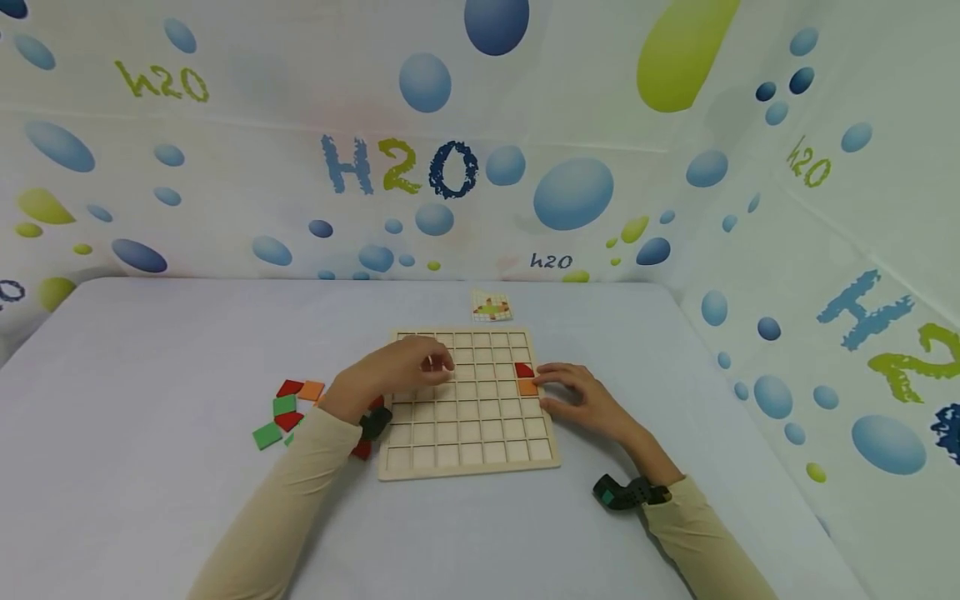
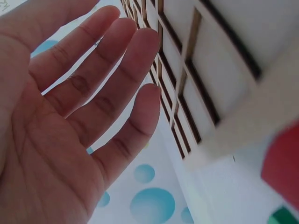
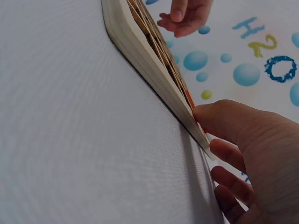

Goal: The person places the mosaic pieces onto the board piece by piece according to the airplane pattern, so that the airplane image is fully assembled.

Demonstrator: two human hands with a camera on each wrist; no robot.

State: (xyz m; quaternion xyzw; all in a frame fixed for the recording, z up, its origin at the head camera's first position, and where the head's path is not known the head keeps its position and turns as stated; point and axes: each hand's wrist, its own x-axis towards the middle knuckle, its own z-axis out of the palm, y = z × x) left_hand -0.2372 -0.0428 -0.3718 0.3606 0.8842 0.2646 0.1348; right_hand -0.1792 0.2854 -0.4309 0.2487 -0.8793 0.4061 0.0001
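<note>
A pale wooden grid board [image 1: 468, 474] lies on the white table. My left hand [image 1: 401, 367] hovers over its left half, palm empty and fingers loosely bent in the left wrist view. At the board's right edge is my right hand [image 1: 588, 400], with its fingertips right at an orange square tile [image 1: 528, 387] set in the rightmost column. A red tile with a curved side [image 1: 523, 369] occupies the cell just behind it. In the right wrist view the thumb [image 3: 217, 116] rests at the board's edge, the other fingers loosely bent beyond it.
Left of the board lie several loose tiles, among them a green tile [image 1: 267, 436], a red tile [image 1: 288, 421] and an orange tile [image 1: 311, 390]; my left forearm partly covers the pile. Behind the board is a small pattern card [image 1: 492, 307]. A printed curtain [image 1: 375, 83] hangs behind the table.
</note>
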